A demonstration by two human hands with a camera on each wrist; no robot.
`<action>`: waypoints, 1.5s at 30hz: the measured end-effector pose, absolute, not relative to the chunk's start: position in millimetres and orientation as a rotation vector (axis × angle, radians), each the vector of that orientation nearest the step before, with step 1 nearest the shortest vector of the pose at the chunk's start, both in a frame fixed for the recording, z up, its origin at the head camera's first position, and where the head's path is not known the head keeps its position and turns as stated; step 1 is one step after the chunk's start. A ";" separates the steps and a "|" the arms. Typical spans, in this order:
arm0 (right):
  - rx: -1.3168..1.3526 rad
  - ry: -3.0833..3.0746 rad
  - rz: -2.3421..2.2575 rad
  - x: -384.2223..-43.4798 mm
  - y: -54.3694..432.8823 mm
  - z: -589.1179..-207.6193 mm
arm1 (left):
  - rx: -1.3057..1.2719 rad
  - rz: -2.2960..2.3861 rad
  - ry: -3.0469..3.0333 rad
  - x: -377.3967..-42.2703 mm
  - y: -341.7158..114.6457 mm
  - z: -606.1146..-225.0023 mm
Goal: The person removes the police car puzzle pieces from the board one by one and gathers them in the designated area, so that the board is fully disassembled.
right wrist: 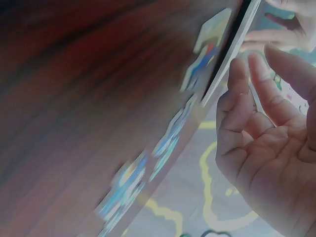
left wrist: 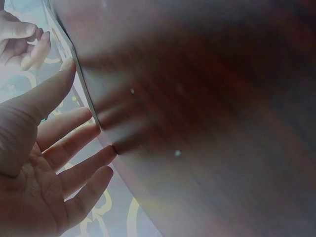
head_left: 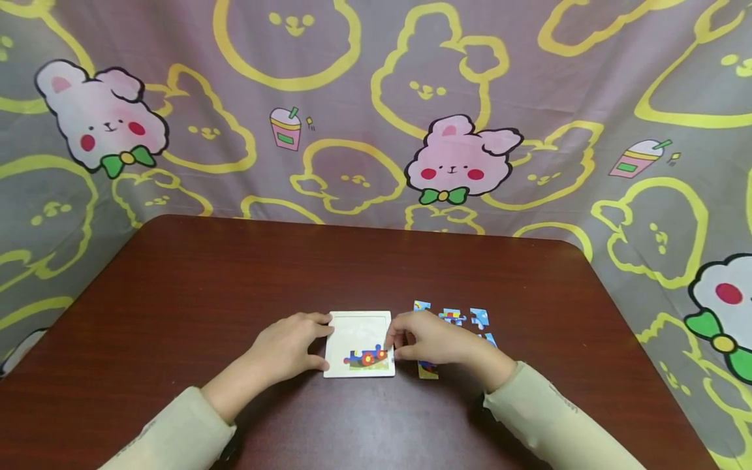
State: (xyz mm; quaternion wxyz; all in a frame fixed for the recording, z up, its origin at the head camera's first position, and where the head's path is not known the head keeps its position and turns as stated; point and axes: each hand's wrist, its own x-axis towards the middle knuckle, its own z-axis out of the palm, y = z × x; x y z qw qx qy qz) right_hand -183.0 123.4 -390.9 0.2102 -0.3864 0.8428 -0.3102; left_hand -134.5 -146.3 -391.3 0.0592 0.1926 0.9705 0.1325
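Note:
A white square puzzle tray (head_left: 352,331) lies flat on the table. In its lower right part sit joined jigsaw pieces (head_left: 368,358) with a red, blue and yellow vehicle-like picture. My left hand (head_left: 288,344) rests against the tray's left edge, thumb and fingers spread and fairly straight, as the left wrist view also shows. My right hand (head_left: 433,336) is at the tray's right edge, its fingertips by the rightmost piece. In the right wrist view, the right hand's fingers (right wrist: 276,106) are loosely bent, the thumb stands apart, and no piece shows between them.
Right of the tray lie several loose jigsaw pieces, among them a blue corner-like piece (head_left: 480,317), a red-and-yellow one (head_left: 452,315) and a lower one (head_left: 428,373). My right hand partly covers this group. A patterned curtain (head_left: 352,130) hangs behind the brown table (head_left: 235,274).

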 end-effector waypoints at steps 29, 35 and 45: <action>-1.133 2.388 -0.649 -180.9 77.9 -397.4 | 0.587 0.400 2.944 -134.3 -146.0 -391.0; -1.089 2.341 -0.673 -183.6 75.6 -396.6 | 0.587 0.399 2.940 -134.4 -145.8 -390.3; -1.072 2.317 -0.735 -183.7 79.0 -394.6 | 0.584 0.399 2.941 -134.9 -145.7 -391.4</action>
